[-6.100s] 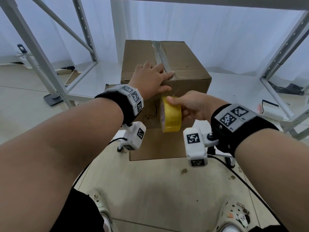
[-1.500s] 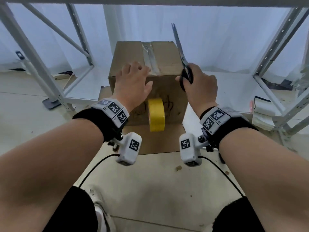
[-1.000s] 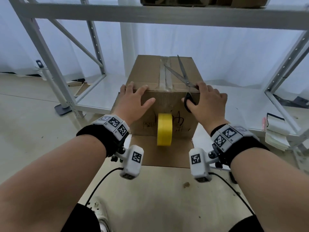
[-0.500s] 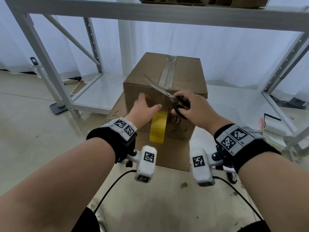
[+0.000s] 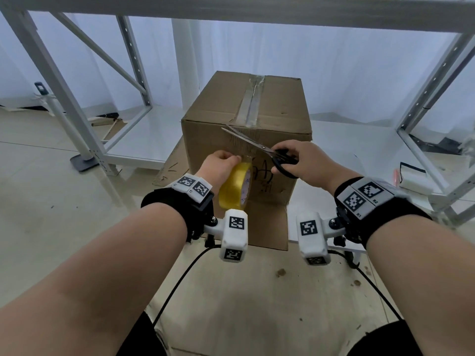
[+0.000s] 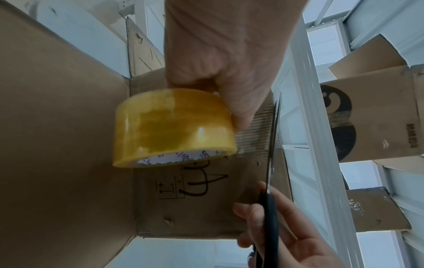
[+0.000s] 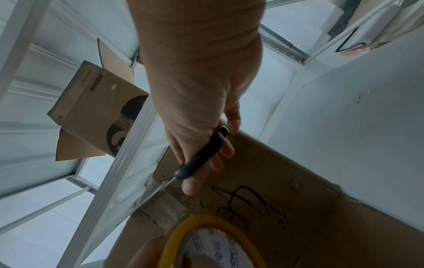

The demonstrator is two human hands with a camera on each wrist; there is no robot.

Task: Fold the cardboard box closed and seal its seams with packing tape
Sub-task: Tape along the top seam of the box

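Observation:
A closed cardboard box (image 5: 277, 106) stands on the floor, with clear tape along its top seam and down the near face. My left hand (image 5: 221, 165) grips the yellow tape roll (image 5: 235, 186) against that face; the roll (image 6: 174, 125) hangs from a short strip of tape. My right hand (image 5: 298, 160) holds black-handled scissors (image 5: 257, 145), blades slightly parted and pointing left across the strip just above the roll. In the right wrist view the scissors (image 7: 201, 156) lie flat near the box front (image 7: 263, 181).
White metal shelving (image 5: 77, 104) flanks the box left and right, with a beam overhead. A flat cardboard sheet (image 5: 267, 227) lies under the box. Another printed box (image 6: 371, 116) sits on an upper shelf. White items (image 5: 413, 176) rest at the right.
My left hand dropped from the box edge and took hold of the hanging tape roll. The scissors came down from over the top to the front face, across the tape strip.

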